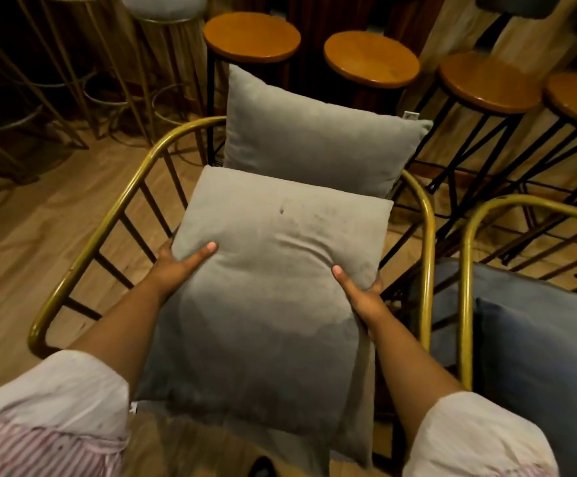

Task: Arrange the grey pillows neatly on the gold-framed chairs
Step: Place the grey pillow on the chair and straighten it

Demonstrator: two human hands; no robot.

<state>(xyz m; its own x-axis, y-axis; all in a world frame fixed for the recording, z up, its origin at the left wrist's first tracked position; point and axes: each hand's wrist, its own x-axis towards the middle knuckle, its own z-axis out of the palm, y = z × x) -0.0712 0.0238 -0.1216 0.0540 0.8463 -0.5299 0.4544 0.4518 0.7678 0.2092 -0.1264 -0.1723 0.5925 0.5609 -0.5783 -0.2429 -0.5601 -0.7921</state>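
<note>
At frame centre: a grey pillow [273, 304] is held over the seat of a gold chair [115, 215], its long side running from lower centre up to mid-frame.
Left hand [180, 266]: clamped on the pillow's left edge, thumb laid on top, fingers hidden beneath.
Right hand [363, 294]: clamped on the pillow's right edge, thumb on top, fingers curled under and mostly hidden.
Sleeves: pale cuffs [73, 390] are seen pushed up both forearms at the lower corners; striped cloth shows at lower left.
Second pillow [318, 139]: set upright against the chair's back at upper centre, tilted a little, its lower edge hidden behind the held pillow; a small tag shows at its upper right corner.
Chair frame: a curved gold rail is seen sweeping from lower left round the back to the right, with dark spindles below it on the left.
Held pillow surface: a small dark mark is seen near its upper middle; creases are drawn between the two thumbs.
Right chair [469, 270]: a second gold rail stands just beside the first at right of frame, with a blue-grey cushion [535, 339] on its seat.
Stools [252, 36]: four round wooden seats on black legs are ranged across the upper right, behind both chairs.
Upper left: gold-legged stools [163, 8] with grey tops are seen, partly cut off.
Floor [22, 235]: light wood planks are seen at left.
</note>
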